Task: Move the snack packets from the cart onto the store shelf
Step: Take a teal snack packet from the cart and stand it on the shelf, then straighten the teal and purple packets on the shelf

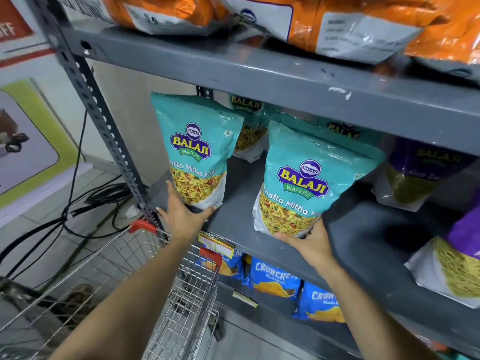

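on the shelf (233, 224), each hand's grip cups a teal packet's base: left hand (181, 216), right hand (309, 242).

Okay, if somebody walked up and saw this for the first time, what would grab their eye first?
Two teal Balaji packets on the middle grey shelf, the left packet held by the left hand, the right packet by the right hand. Orange bags crowd the shelf above.

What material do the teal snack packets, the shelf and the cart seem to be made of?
Teal snack packets: probably glossy plastic film, since they crinkle and catch light. Shelf: likely grey painted metal, given the smooth surface, scuffed edges and perforated upright. Cart: shiny bare metal wire mesh, with red, probably plastic, corner caps.
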The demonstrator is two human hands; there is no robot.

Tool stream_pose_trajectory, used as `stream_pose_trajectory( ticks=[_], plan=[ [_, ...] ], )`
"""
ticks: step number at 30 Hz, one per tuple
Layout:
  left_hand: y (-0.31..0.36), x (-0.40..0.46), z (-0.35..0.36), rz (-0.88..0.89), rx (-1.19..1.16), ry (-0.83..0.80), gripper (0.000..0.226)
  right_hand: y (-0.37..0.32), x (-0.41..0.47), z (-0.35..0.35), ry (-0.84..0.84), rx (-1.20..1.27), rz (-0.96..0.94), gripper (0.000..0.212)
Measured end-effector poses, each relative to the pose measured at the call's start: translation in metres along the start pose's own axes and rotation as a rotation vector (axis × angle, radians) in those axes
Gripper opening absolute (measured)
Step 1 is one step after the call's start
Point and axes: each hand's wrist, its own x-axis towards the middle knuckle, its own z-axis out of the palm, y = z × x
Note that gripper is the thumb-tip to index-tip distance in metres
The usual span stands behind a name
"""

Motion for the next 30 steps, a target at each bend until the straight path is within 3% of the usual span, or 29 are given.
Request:
stream_pose_trajectory(
  ticks=[30],
  plan=[
    [-0.018,0.001,-0.001,-0.023,-0.056,-0.012,0.129,-0.004,-0.011,-0.003,-0.023,-0.018,0.001,0.099]
  ],
)
